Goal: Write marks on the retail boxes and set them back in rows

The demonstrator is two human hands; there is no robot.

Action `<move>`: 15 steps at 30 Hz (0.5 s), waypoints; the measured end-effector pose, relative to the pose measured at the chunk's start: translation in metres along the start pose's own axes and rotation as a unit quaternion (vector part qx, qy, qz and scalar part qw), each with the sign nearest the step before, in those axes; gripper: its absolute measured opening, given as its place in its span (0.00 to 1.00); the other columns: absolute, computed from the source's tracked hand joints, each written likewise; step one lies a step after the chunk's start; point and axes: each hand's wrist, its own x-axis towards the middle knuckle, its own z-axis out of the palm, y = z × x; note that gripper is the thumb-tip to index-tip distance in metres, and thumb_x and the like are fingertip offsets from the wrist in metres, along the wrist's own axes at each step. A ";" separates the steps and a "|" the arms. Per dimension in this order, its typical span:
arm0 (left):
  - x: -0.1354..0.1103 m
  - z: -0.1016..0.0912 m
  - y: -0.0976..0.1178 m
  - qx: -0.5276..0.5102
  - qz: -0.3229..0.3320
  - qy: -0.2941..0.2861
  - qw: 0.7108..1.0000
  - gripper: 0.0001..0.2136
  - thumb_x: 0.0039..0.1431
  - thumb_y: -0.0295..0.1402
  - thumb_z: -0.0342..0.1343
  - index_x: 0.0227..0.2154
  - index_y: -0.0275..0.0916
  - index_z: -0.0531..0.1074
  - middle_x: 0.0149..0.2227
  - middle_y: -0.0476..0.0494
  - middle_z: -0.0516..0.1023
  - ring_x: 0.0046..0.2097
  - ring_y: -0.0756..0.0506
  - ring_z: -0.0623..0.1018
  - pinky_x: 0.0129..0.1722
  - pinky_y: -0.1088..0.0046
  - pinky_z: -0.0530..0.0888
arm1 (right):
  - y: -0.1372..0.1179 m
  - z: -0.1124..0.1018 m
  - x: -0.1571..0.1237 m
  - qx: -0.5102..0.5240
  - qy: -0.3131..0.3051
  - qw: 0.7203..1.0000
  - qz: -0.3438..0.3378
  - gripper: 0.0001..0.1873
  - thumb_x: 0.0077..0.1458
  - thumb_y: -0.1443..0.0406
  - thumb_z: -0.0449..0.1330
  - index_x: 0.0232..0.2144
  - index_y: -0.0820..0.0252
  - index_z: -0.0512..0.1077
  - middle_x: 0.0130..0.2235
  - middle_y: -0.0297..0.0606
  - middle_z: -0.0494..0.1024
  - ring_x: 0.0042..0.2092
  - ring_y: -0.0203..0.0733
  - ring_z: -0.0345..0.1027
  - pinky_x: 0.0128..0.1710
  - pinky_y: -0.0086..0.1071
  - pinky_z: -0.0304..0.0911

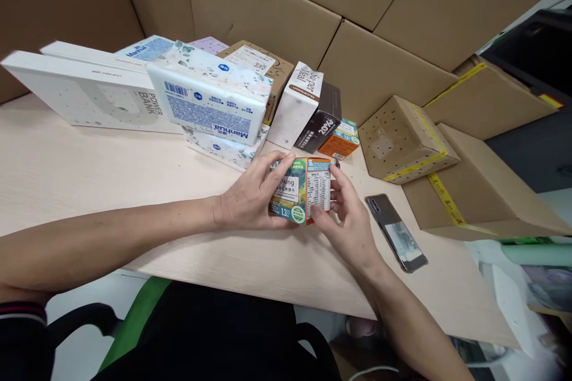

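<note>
Both my hands hold a small colourful snack box [300, 190] just above the pale wooden table [67, 172]. My left hand [250, 196] grips its left side with thumb on top and fingers wrapped behind. My right hand [344, 217] pinches its right side, where a nutrition table is printed. Right behind the box lie a second orange and green box [342, 140] and a white and dark brown carton [308, 110].
Tissue packs [210, 98] and white power bank boxes [89, 92] pile up at the back left. A phone [395, 232] lies face up right of my hands. Cardboard boxes [404, 140] stand at the right and line the back. A chair with green trim [134, 321] is below.
</note>
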 end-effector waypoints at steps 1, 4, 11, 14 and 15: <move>0.002 -0.002 0.000 0.012 0.010 0.007 1.000 0.52 0.57 0.50 0.63 0.74 0.38 0.37 0.62 0.24 0.60 0.63 0.27 0.67 0.58 0.44 0.73 | 0.001 0.000 0.001 0.032 -0.004 0.999 0.008 0.40 0.57 0.47 0.65 0.68 0.43 0.58 0.57 0.46 0.71 0.54 0.56 0.71 0.52 0.55 0.73; 0.005 -0.004 0.001 0.043 0.019 0.020 0.999 0.50 0.58 0.51 0.62 0.74 0.36 0.41 0.60 0.24 0.62 0.60 0.28 0.69 0.58 0.44 0.72 | 0.004 -0.001 0.001 0.072 -0.016 0.997 0.013 0.35 0.60 0.45 0.61 0.65 0.44 0.63 0.58 0.46 0.71 0.54 0.54 0.71 0.50 0.52 0.74; 0.002 -0.001 0.002 0.027 0.005 0.007 1.000 0.51 0.59 0.52 0.62 0.74 0.41 0.38 0.65 0.25 0.59 0.66 0.26 0.65 0.62 0.41 0.68 | 0.008 0.002 0.001 0.112 -0.047 0.991 0.050 0.46 0.55 0.46 0.67 0.70 0.46 0.57 0.63 0.47 0.69 0.57 0.57 0.70 0.54 0.53 0.72; 0.005 0.001 0.001 -0.036 -0.043 0.003 0.998 0.53 0.57 0.51 0.66 0.73 0.40 0.38 0.69 0.23 0.56 0.71 0.25 0.59 0.66 0.37 0.65 | 0.013 0.005 0.007 0.182 -0.085 0.977 0.068 0.38 0.64 0.47 0.57 0.70 0.51 0.56 0.62 0.48 0.73 0.57 0.55 0.73 0.55 0.52 0.72; 0.007 0.001 0.002 -0.072 -0.071 -0.004 0.995 0.53 0.55 0.51 0.68 0.72 0.39 0.41 0.68 0.23 0.58 0.70 0.25 0.61 0.65 0.38 0.67 | 0.016 0.005 0.010 0.168 -0.090 0.980 0.065 0.36 0.66 0.47 0.54 0.70 0.53 0.57 0.62 0.48 0.74 0.57 0.55 0.74 0.54 0.51 0.72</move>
